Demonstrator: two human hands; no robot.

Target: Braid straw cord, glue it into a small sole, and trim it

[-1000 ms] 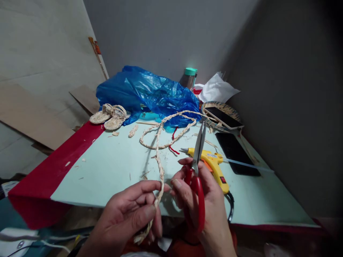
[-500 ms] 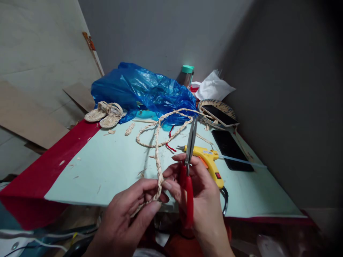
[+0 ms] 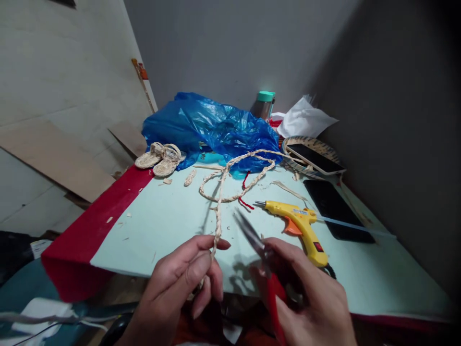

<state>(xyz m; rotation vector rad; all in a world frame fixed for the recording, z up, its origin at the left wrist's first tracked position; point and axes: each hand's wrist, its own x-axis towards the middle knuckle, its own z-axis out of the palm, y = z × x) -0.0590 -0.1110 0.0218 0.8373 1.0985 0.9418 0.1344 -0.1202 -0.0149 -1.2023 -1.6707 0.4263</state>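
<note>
Between the thumb and fingers of my left hand (image 3: 185, 281) is a braided straw cord (image 3: 218, 218), pinched at its near end. From there the cord rises and loops over the tabletop toward the back right. My right hand (image 3: 306, 288) is closed round red-handled scissors (image 3: 275, 293). Their blades point up and left, blurred, a short way right of the cord and apart from it. Part of the cord inside my left palm is hidden.
A yellow glue gun (image 3: 306, 223) lies right of centre, beside a black phone (image 3: 334, 209). Another phone (image 3: 315, 157) rests on a woven basket (image 3: 288, 161). Small straw sandals (image 3: 165, 166) stand at the back left, before a blue plastic bag (image 3: 212, 125). Red yarn (image 3: 246, 203) lies near the cord.
My right hand has let go of the cord and moved right and down with the scissors, which now tilt left. My left hand still pinches the cord. The view has shifted left.
</note>
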